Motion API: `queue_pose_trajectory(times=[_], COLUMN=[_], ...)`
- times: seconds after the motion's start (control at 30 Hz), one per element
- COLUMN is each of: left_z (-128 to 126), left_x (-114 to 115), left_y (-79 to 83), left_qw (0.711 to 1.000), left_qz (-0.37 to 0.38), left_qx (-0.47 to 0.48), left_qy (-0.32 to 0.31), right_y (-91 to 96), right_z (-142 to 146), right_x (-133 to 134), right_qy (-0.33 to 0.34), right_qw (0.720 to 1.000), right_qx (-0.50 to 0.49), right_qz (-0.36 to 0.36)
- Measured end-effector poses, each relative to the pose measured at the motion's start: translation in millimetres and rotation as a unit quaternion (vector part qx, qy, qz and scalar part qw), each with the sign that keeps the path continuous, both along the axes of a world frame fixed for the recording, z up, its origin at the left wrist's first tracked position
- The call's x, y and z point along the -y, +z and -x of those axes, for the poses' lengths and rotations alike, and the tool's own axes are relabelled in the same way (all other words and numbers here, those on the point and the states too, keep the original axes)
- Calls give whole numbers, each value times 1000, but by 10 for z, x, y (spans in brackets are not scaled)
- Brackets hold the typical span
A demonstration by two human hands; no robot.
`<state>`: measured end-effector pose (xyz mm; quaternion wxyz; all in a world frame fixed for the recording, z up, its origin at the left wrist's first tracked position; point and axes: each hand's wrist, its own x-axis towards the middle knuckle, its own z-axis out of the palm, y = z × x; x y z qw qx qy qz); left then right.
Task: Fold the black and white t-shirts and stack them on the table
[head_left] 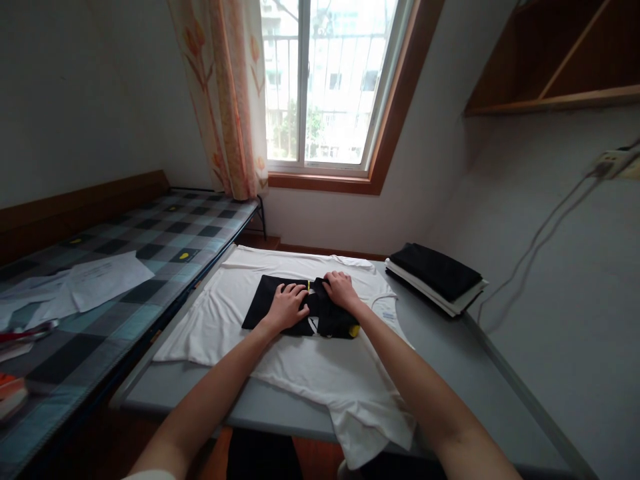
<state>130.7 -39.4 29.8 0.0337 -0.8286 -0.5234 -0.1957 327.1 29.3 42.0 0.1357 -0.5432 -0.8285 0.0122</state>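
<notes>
A folded black garment [270, 303] with small yellow marks lies on a white T-shirt [300, 367] spread over the grey table [450, 360]. My left hand [287, 305] rests flat on the black garment with its fingers spread. Just right of it, my right hand [340, 288] has its fingers curled over the upper edge of the garment's folded right part, gripping the cloth. The two hands are almost touching.
A stack of folded black and white clothes [435, 277] sits at the table's far right. A bed [125, 260] with a checked cover and loose papers [100, 280] runs along the left. The window, a curtain and a wall cable [540, 233] lie beyond.
</notes>
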Motion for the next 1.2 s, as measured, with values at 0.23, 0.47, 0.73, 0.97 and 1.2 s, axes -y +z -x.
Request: queue_pose_trajectory(times=[0.23, 0.47, 0.73, 0.97, 1.2], left_z=[-48, -16, -94, -184, -69], left_x=[74, 55, 277, 327, 215], left_y=[43, 62, 245, 212, 212], left_qw=[999, 995, 988, 987, 984], left_qz=[24, 60, 26, 28, 41], left_qx=[23, 85, 30, -22, -47], left_qy=[-41, -10, -151, -157, -170], right_y=[39, -6, 63, -65, -187], right_z=[108, 376, 51, -529, -654], right_x=[-31, -2, 201, 902, 1095], right_qy=[-2, -52, -33, 157, 91], right_qw=[988, 994, 977, 977, 989], right_qx=[-144, -77, -196, -136, -31], right_qz=[51, 56, -78, -49, -109])
